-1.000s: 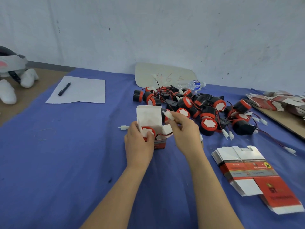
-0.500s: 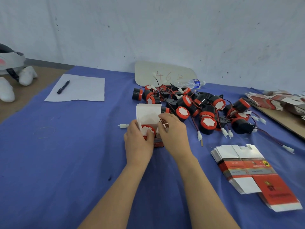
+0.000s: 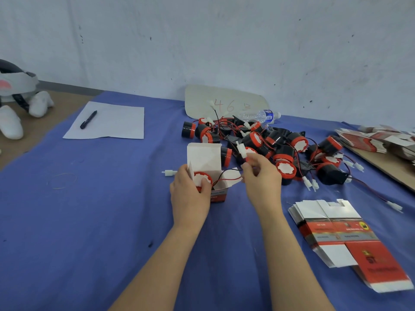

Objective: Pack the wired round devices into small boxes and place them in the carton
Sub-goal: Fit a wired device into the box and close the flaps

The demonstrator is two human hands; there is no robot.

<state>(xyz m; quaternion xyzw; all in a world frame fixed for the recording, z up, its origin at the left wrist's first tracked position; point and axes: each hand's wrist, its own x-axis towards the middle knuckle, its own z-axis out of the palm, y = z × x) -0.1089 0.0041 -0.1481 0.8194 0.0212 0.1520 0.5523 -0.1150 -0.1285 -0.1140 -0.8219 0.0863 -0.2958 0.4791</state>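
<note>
**Wired round device seated in its box, lead out again**

Wired round device (image 3: 202, 180) sits face-up in the mouth of the small box (image 3: 219, 195), which the left grip (image 3: 188, 198) clasps from the side, thumb resting on the device's white face. Half a second ago the right grip (image 3: 262, 178) was down at the box mouth with the lead. Now it has lifted away and pinches the white connector (image 3: 242, 151) above and beyond the box. The red-and-black wire (image 3: 224, 177) runs from the box up to it. By my reading the lead did not stay tucked in and needs another fold before the lid flap (image 3: 203, 157), standing upright behind the device, can close.

The box holds this one device and nothing else that I can see. No carton shows anywhere in view.

Just beyond the right grip lies the pile of unpacked devices (image 3: 283, 149), their leads tangled. On that grip's near outer side rests a stack of flat box blanks (image 3: 336, 232), and a second stack (image 3: 377, 140) lies farther off. A loose connector (image 3: 168, 173) lies just outside the left grip on the blue-covered surface (image 3: 89, 209).
</note>
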